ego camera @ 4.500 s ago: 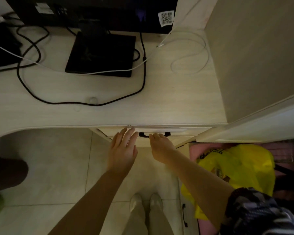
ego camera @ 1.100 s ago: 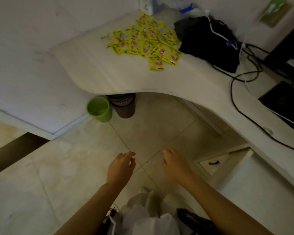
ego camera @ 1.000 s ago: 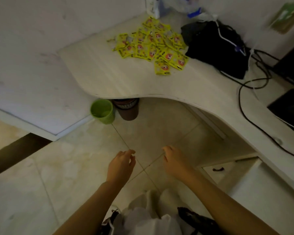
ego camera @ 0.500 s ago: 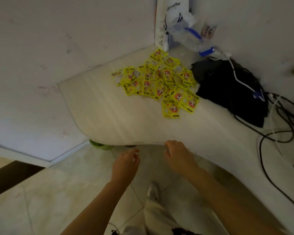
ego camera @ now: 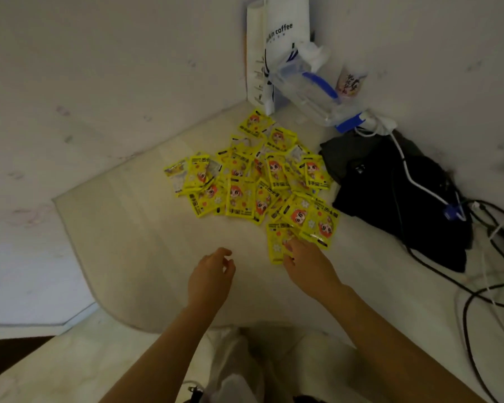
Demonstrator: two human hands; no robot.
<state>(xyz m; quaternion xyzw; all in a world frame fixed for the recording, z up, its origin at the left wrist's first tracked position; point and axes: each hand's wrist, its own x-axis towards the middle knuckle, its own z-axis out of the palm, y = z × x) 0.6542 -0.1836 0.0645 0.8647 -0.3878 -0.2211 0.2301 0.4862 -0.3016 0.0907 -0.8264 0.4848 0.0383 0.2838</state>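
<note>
A heap of several small yellow packets (ego camera: 253, 181) with a cartoon face lies on the pale wooden desk (ego camera: 146, 228), near the corner of the walls. My right hand (ego camera: 306, 261) reaches onto the nearest packet (ego camera: 277, 245) at the heap's front edge, its fingertips touching it. Whether the fingers pinch the packet is not clear. My left hand (ego camera: 210, 276) hovers over the bare desk to the left of that packet, with fingers loosely curled and holding nothing.
A white paper coffee bag (ego camera: 277, 48) stands in the corner with a clear plastic bag (ego camera: 309, 88) and a cup (ego camera: 351, 82) beside it. A black bag (ego camera: 396, 193) lies right of the heap, with black cables (ego camera: 477, 286) and a white cable (ego camera: 413, 178).
The view has swung from the drawer to the desk corner. Both hands rose from below the desk edge onto the desktop, and my right hand has reached the nearest yellow packet.
</note>
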